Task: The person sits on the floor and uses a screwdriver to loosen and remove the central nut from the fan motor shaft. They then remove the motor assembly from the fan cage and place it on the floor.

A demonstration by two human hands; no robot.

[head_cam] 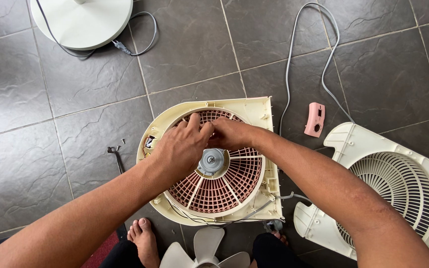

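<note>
Seen from above, over a dark tiled floor (194, 44). At centre, a cream fan housing (261, 111) lying flat on the tiles, with a round reddish-brown grille (209, 191) set inside it and a grey motor (212, 161) at the hub. Left hand (179, 149) laid over the upper left of the grille, fingers curled, fingertips pressed down near the top rim. Right hand (232, 135) coming in from the right, fingers bent and meeting the left fingertips at the same spot above the motor. Both hands pressed close together there; whether pinching something small between them, cannot tell, the spot hidden by the fingers.

Thin wires (214, 219) trailing along the lower edge of the housing. Below it, at the picture's bottom edge, pale fan blades (205, 250), with a bare foot (144, 240) just to their left. On the right, well apart, a second cream housing half (343, 136) with a white slatted grille (398, 181). Between the two housings, toward the top, a small pink plastic part (315, 119) beside a grey cord (294, 44) looping away up the floor. On the left, a dark tool (116, 158) with a few small screws (120, 144) just above it. At top left, a round white base (88, 22) with another cord (142, 47) curling round it.
</note>
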